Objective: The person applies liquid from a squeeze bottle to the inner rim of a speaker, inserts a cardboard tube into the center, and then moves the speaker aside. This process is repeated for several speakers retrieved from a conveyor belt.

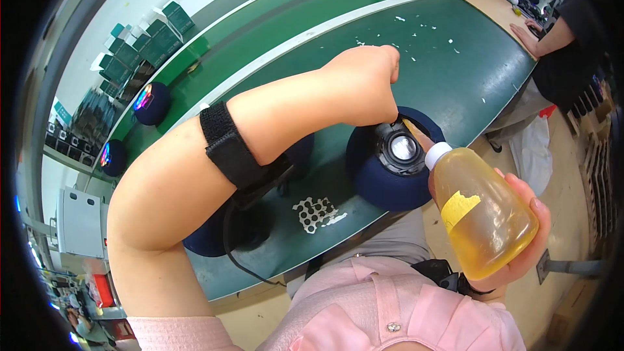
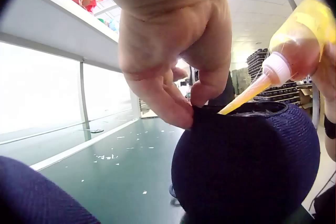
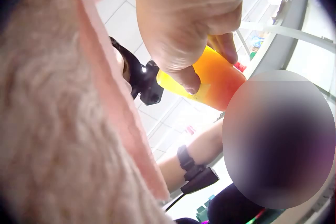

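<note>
A ball-shaped device in dark blue ribbed fabric stands on the green table, its round opening facing up with black parts and a bright disc inside. My left hand reaches across to its far side; in the left wrist view, thumb and finger pinch the fabric edge at the opening's rim. In my right hand I hold a clear squeeze bottle of yellow liquid with a yellow label, tilted downward. Its tapered nozzle points into the opening, the tip right at the inner rim near my left fingers.
A white sheet with round holes lies on the green table. More dark blue round devices stand left and under my left arm. White scraps are scattered farther back. Green boxes line the far left. Another person's hand rests at the far right.
</note>
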{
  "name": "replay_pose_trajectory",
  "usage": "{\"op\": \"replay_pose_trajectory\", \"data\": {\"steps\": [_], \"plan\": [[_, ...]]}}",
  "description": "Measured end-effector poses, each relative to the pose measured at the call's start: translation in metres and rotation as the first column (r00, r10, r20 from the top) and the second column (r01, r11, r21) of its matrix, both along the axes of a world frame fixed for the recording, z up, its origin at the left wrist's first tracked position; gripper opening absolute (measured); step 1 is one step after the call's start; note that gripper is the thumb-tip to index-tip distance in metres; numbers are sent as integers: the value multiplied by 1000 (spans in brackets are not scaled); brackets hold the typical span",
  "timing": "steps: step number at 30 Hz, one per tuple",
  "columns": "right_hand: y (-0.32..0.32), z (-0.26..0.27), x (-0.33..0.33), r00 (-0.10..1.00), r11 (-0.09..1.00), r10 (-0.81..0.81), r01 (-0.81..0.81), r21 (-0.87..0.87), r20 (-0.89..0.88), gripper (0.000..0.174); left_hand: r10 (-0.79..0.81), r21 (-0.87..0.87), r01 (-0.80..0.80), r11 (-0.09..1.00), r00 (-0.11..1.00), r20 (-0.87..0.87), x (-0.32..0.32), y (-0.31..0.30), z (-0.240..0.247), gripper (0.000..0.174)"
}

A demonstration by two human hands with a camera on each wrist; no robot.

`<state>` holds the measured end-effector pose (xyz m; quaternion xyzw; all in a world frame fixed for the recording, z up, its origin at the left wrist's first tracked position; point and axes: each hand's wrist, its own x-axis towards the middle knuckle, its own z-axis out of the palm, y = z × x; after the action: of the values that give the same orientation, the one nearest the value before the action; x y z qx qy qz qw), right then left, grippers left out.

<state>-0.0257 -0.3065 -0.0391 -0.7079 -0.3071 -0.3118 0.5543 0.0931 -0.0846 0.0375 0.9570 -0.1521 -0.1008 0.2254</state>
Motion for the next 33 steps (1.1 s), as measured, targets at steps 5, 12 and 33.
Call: {"op": "replay_pose_trajectory", "data": {"steps": [5,12,33], "plan": [[1,3,-3,999,999,33,-34,-16,-42,78,195,-75,-220,973,949,-248,-9,1,5,29],[3,0,-10,998,1000,25,-25,-6,-58,73,310,-158,-378,912,890,-334,-21,3,2,26],[36,45,-16,658,255,674,219,942,-336,54,-296,89,284,955,932,207,-12,-11,5,21]]}}
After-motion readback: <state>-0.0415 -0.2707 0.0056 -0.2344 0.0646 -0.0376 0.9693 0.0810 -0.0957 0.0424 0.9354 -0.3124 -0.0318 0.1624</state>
